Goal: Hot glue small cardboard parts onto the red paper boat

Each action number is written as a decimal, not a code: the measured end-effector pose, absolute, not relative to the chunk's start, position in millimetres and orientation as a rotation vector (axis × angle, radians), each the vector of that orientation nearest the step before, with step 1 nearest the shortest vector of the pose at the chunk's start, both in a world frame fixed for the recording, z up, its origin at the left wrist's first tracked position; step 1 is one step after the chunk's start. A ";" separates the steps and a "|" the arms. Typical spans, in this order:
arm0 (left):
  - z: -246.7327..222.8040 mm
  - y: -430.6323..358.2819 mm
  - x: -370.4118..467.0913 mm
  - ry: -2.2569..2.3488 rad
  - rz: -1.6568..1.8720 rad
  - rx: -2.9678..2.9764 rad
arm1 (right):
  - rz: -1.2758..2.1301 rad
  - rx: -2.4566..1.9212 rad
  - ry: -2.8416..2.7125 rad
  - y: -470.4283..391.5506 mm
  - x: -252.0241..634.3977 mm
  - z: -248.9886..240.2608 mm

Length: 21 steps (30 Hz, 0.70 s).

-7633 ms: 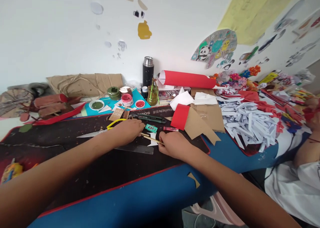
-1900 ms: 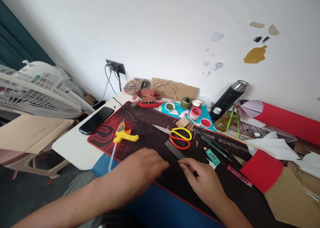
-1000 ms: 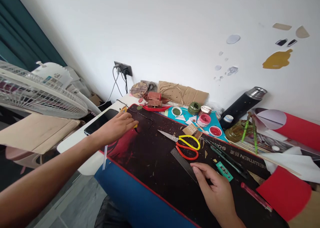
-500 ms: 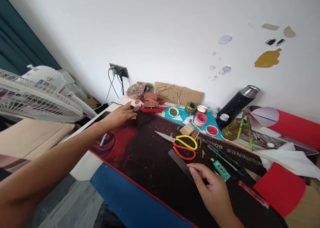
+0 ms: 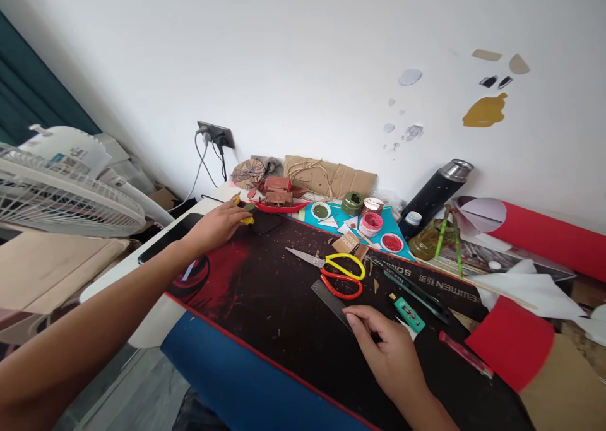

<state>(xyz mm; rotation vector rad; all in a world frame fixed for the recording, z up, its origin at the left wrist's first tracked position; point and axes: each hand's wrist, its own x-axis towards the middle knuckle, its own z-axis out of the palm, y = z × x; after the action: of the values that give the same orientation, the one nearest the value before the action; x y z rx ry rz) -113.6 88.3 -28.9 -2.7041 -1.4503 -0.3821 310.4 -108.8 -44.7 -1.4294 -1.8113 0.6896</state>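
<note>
My left hand (image 5: 218,226) reaches to the far left of the black desk mat (image 5: 284,330). Its fingers are closed over a yellow object (image 5: 247,220), mostly hidden, so its kind is unclear. A red model boat (image 5: 279,205) stands just beyond. Near the front, my right hand (image 5: 391,355) has thumb and forefinger pinched together above a flat grey ruler-like strip (image 5: 326,292). Whatever lies in that pinch is too small or hidden to name. Scissors (image 5: 334,270) with yellow and red handles lie open beyond the strip. A green box (image 5: 409,314) lies right of this hand.
Open paint pots (image 5: 370,223) and lids stand on blue card at the back. A black flask (image 5: 438,191) leans by the wall. To the right lie a dark green cutter (image 5: 411,289), a red pen-like stick (image 5: 466,354) and red paper (image 5: 511,339). A fan (image 5: 71,197) stands left.
The view has swung slightly, so most things sit further left. My left hand has drawn back a little, still over the yellow object. The right hand keeps its place by the strip.
</note>
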 end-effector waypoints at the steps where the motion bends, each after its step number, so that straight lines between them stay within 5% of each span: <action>1: -27.8 84.9 -113.6 -1.457 -0.406 -2.700 | 0.690 -1.432 -1.813 -108.9 310.0 -44.8; 14: 1.5 98.3 -76.0 -1.582 -0.646 -2.488 | 0.586 -1.385 -1.844 -109.3 308.2 -43.2; 21: 8.2 137.6 -50.6 -1.464 -0.291 -2.535 | 0.535 -1.357 -1.897 -106.5 311.2 -40.8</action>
<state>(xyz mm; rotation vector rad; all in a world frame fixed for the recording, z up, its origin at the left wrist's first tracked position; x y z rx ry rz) -50.6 137.6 8.2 -2.5349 -1.4635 -0.2908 311.2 -106.5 -40.8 -1.3567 -1.8967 0.5354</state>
